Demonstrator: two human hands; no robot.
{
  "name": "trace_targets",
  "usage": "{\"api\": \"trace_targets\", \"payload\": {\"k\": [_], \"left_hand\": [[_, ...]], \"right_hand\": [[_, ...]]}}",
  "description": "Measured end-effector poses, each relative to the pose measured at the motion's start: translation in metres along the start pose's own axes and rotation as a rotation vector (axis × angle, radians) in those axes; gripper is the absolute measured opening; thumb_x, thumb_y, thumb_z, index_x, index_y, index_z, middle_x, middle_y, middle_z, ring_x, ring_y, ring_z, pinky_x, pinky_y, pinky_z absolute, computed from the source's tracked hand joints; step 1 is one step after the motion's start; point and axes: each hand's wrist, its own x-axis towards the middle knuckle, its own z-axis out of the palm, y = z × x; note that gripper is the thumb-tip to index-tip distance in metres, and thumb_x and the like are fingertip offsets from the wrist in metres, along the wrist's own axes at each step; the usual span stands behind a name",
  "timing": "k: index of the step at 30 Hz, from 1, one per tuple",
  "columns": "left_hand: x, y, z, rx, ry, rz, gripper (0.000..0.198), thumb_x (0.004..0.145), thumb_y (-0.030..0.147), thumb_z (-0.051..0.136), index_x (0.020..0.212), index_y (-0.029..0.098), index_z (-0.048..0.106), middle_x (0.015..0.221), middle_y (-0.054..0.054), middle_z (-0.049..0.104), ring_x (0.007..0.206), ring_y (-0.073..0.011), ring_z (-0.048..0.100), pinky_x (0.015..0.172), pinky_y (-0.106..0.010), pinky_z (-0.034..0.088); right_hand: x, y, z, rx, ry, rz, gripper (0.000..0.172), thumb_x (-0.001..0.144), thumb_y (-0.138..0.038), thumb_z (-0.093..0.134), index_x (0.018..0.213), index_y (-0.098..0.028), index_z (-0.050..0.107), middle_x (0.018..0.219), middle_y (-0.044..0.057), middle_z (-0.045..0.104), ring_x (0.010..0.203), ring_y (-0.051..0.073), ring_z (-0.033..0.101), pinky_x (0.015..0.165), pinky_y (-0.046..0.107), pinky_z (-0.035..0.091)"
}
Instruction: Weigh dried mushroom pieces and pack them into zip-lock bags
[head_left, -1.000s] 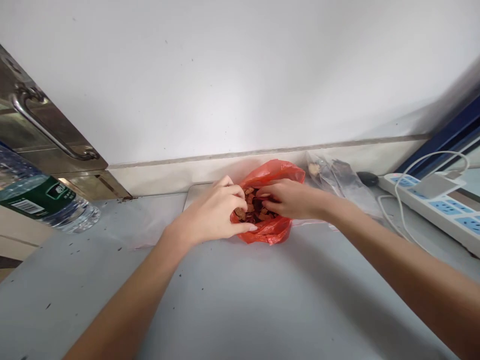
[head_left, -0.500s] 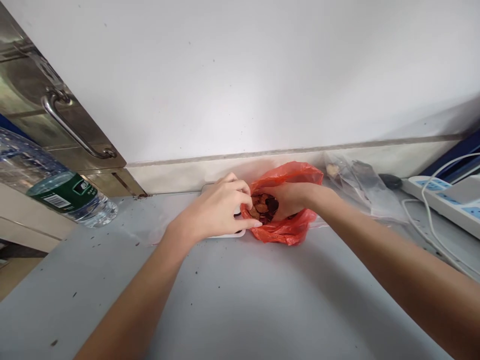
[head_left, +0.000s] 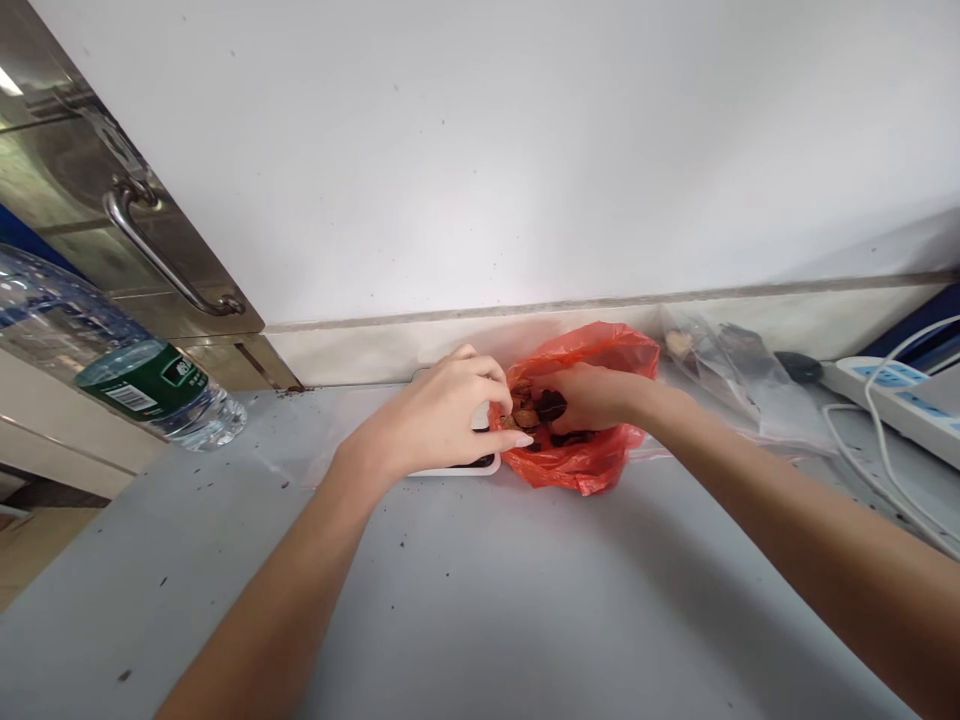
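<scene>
A red plastic bag [head_left: 577, 465] lies open on the grey table, holding brown and dark dried pieces [head_left: 523, 408]. My right hand [head_left: 589, 395] reaches into the bag from the right, its fingers closed around a dark piece [head_left: 551, 405]. On the bag's left rim, my left hand [head_left: 442, 410] pinches the red plastic between its curled fingers and thumb. Beneath my left hand sits a white-rimmed tray [head_left: 491, 466], mostly covered, with something dark inside.
A large water bottle [head_left: 142, 380] leans in at the left, near a metal door handle [head_left: 169, 260]. Clear plastic bags [head_left: 739, 385], a black object [head_left: 798, 367] and a white power strip [head_left: 907, 400] with cables lie at the right. A white wall [head_left: 480, 180] rises behind.
The view has shifted slightly, moving the scene a little to the right. Inside the bag, my right hand has moved slightly and a dark piece shows at its fingertips.
</scene>
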Motion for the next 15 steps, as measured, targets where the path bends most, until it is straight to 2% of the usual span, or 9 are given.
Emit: {"api": "trace_targets", "payload": {"k": [3, 6, 8, 12, 15], "left_hand": [[0.0, 0.0, -0.001, 0.002, 0.001, -0.002, 0.022, 0.093, 0.043, 0.076, 0.086, 0.021, 0.077, 0.114, -0.005, 0.072, 0.118, -0.0269, 0.059, 0.097, -0.039, 0.049], [-0.001, 0.0, -0.001, -0.018, 0.001, -0.015, 0.023, 0.093, 0.045, 0.075, 0.088, 0.022, 0.077, 0.116, -0.005, 0.072, 0.12, -0.0273, 0.059, 0.098, -0.039, 0.05], [-0.002, 0.0, -0.002, -0.036, 0.005, -0.024, 0.023, 0.093, 0.045, 0.075, 0.089, 0.023, 0.077, 0.116, -0.004, 0.072, 0.122, -0.0277, 0.059, 0.099, -0.039, 0.049], [-0.004, -0.002, -0.005, -0.066, 0.025, -0.016, 0.023, 0.094, 0.046, 0.073, 0.091, 0.024, 0.077, 0.114, -0.004, 0.073, 0.12, -0.0277, 0.06, 0.099, -0.039, 0.049], [-0.005, -0.005, -0.009, -0.08, 0.044, 0.013, 0.025, 0.094, 0.047, 0.072, 0.088, 0.024, 0.077, 0.111, -0.004, 0.074, 0.117, -0.0267, 0.062, 0.099, -0.038, 0.048]], "right_hand": [[-0.002, -0.001, -0.004, -0.016, -0.007, 0.002, 0.032, 0.088, -0.017, 0.063, 0.115, -0.027, 0.077, 0.092, 0.006, 0.079, 0.077, 0.026, 0.072, 0.062, 0.033, 0.05], [-0.002, -0.001, -0.004, -0.029, -0.011, 0.016, 0.025, 0.089, -0.013, 0.059, 0.102, -0.024, 0.078, 0.087, 0.006, 0.077, 0.076, 0.025, 0.071, 0.062, 0.033, 0.049], [-0.001, 0.001, -0.006, -0.033, -0.014, 0.024, 0.02, 0.091, -0.015, 0.058, 0.092, -0.024, 0.077, 0.083, 0.006, 0.076, 0.075, 0.024, 0.07, 0.062, 0.032, 0.049], [-0.002, 0.004, -0.015, -0.016, 0.004, 0.044, 0.015, 0.089, -0.018, 0.06, 0.089, -0.023, 0.075, 0.077, 0.006, 0.073, 0.072, 0.024, 0.067, 0.059, 0.031, 0.047], [-0.006, 0.005, -0.024, 0.021, 0.021, -0.014, 0.017, 0.089, -0.018, 0.058, 0.085, -0.022, 0.074, 0.08, 0.005, 0.074, 0.072, 0.022, 0.065, 0.061, 0.03, 0.046]]}}
